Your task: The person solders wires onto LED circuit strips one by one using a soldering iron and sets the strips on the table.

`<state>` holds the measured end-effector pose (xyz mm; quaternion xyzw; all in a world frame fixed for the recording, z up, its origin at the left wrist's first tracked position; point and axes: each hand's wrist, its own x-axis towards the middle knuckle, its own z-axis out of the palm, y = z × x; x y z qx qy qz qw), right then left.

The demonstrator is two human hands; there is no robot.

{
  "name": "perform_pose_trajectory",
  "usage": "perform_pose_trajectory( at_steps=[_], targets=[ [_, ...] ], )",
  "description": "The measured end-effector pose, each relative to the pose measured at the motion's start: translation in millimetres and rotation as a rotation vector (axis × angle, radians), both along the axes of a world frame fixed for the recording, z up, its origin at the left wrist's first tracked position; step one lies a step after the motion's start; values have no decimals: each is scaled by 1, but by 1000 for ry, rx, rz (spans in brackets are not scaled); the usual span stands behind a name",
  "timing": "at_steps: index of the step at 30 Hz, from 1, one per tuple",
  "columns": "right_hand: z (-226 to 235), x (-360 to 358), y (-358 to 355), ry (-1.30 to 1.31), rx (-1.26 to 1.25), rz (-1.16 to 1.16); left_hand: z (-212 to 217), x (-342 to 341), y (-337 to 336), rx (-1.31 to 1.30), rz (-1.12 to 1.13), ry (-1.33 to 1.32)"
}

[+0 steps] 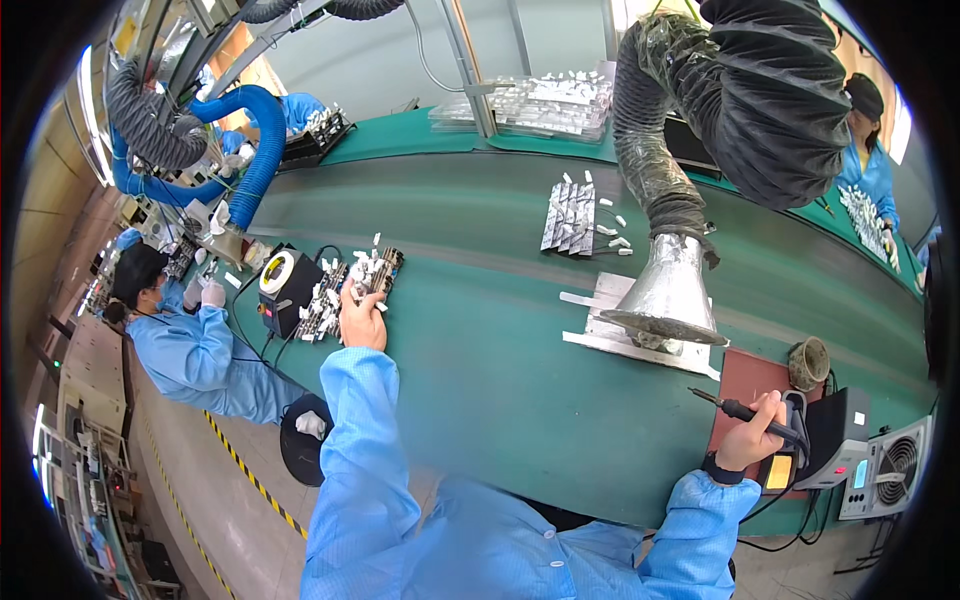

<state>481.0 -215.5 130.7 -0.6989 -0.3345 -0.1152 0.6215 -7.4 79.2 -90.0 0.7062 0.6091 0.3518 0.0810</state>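
- We see our left hand (pixel 362 318) stretched far out along the green desk (pixel 480 340), its fingers closed on a dark tray of small parts with white tags (pixel 372 272) near the desk's left end.
- Just left of that tray lies a second tray of the same kind (pixel 324 298), and beside it stands a black box with a round yellow-ringed top (pixel 283 285).
- Our right hand (pixel 752 432) sits at the near right edge of the desk, fingers clenched around a soldering iron (pixel 745 410) whose tip points left, above a brown mat (pixel 748 385).
- Right of that hand are a soldering station (pixel 835 445) and a small fan unit (pixel 890 470).
- A silver fume-extraction funnel (pixel 665 290) hangs over white sheets near the middle of the desk.
- Farther back lie silver packs (pixel 570 215) with loose white pieces.
- A co-worker in a blue coat (pixel 190 340) works at the desk's left end; another person (pixel 868 160) sits at the far right.
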Motion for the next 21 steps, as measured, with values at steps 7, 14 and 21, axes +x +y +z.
perform_pose_trajectory(
  at_steps=[7,14,21],
  targets=[
    [-1,1,-4,3,-2,-2,8,9,-4,-120,65,54],
    [-2,0,-2,16,3,10,-1,-10,6,-148,177,162],
    [0,-2,-5,34,-17,0,24,17,10,-21,340,253]
  ],
)
